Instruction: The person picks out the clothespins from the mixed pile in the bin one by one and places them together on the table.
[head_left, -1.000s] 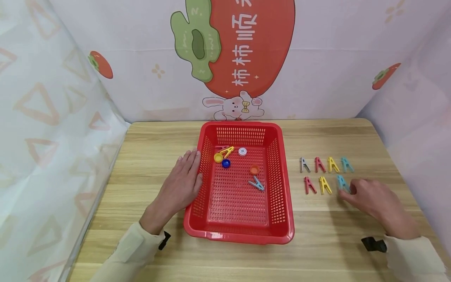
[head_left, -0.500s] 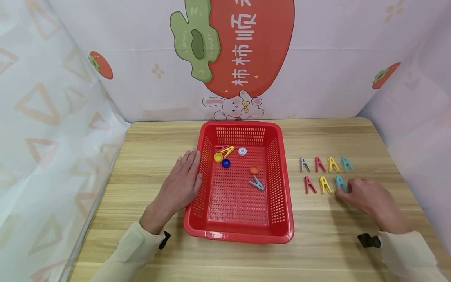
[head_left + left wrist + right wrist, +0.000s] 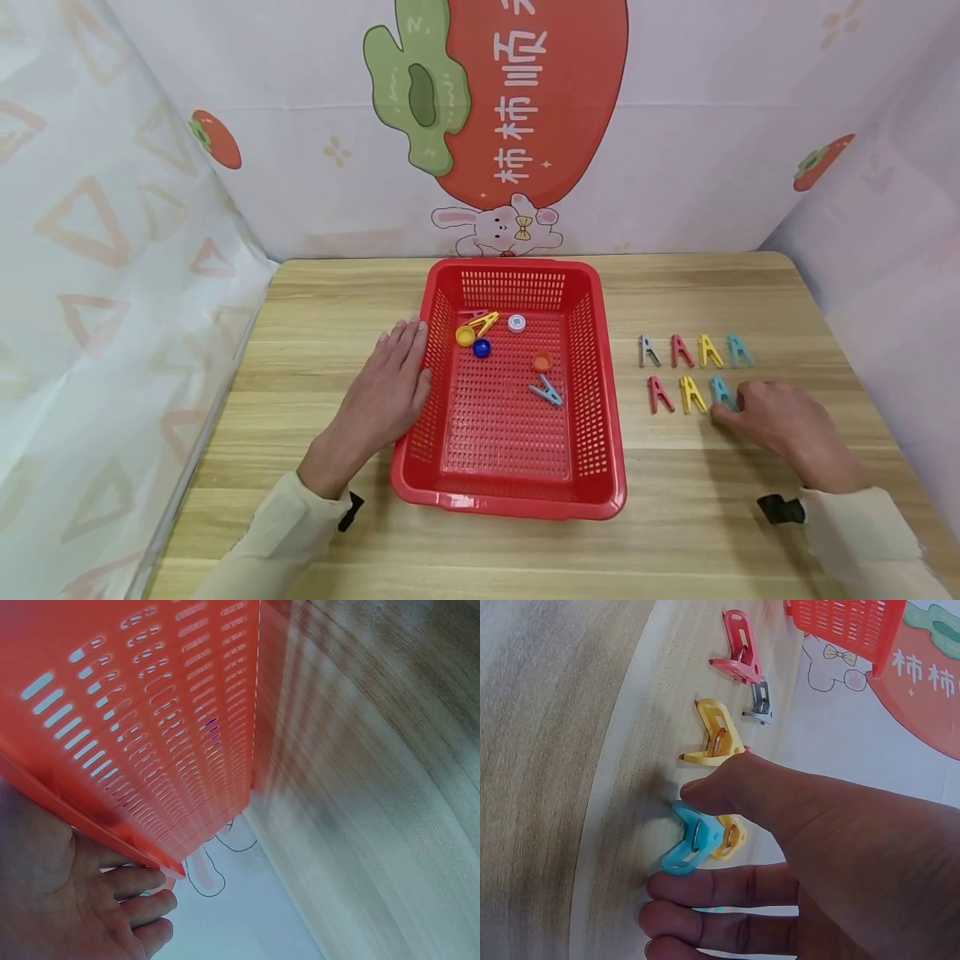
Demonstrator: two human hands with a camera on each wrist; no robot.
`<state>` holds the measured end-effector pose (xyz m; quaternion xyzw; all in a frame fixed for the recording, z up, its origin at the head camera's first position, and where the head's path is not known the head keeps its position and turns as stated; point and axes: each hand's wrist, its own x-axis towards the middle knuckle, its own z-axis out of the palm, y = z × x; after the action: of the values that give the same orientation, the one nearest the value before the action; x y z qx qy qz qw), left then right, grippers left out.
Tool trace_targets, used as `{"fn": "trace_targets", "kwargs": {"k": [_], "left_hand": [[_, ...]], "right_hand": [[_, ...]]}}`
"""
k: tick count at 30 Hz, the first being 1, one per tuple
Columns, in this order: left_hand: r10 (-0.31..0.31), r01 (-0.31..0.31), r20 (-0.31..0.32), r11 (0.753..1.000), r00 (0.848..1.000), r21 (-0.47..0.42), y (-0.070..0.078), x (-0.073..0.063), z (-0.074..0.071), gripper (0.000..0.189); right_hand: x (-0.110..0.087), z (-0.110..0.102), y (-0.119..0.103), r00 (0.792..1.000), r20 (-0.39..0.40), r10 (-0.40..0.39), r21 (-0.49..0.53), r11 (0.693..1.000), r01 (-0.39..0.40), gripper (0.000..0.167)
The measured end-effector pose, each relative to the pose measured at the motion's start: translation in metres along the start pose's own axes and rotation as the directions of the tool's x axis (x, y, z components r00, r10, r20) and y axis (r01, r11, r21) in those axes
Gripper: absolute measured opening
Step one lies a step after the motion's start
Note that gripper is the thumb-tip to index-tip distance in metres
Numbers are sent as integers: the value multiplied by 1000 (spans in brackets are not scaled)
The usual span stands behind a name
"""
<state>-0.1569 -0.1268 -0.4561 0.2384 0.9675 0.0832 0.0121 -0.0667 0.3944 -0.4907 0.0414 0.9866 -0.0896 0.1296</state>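
My right hand (image 3: pixel 780 425) is at the front row of clothespins on the table. Its thumb and index finger pinch a turquoise clothespin (image 3: pixel 709 836), one at each leg, while the other fingers stretch out beside it. A yellow clothespin (image 3: pixel 692 394) and a red clothespin (image 3: pixel 658 394) lie left of it in that row. My left hand (image 3: pixel 378 392) rests along the left rim of a red plastic basket (image 3: pixel 510 504), fingers together and fairly straight. From the left wrist view, its palm and fingertips (image 3: pixel 157 937) show at the outer side of the rim.
Behind lies a second row: grey (image 3: pixel 648 351), red (image 3: pixel 681 351), yellow (image 3: pixel 709 351) and turquoise (image 3: pixel 739 350) clothespins. Inside the basket are bottle caps in yellow (image 3: pixel 465 336), blue (image 3: pixel 481 347), white (image 3: pixel 516 322) and orange (image 3: pixel 542 361), plus several clothespins. A printed cloth (image 3: pixel 337 200) hangs behind the table.
My right hand has slid slightly left with the turquoise clothespin, bringing it closer to the yellow one in the front row. The left hand and basket stay put.
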Motion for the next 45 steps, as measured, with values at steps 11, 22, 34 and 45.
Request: {"fn": "trace_targets", "kwargs": {"k": [11,22,34,45], "left_hand": [[-7,7,3,1000,1000,-11,0,-1,1,75],[-3,3,-1,1000,1000,-5,0,-2,2,75],[-6,6,0,1000,1000,-7,-1,-2,2,75],[-1,1,-4,1000,1000,-3,0,-1,0,75]], "right_hand": [[0,2,-2,999,-25,-26,-6,1000,26,42],[0,4,-1,1000,-14,-19,-8,1000,19,44],[0,-5,-1,998,58,31,48,998,-34,48],[2,-32,-5,999,-10,-37,44,998,37,49]]}}
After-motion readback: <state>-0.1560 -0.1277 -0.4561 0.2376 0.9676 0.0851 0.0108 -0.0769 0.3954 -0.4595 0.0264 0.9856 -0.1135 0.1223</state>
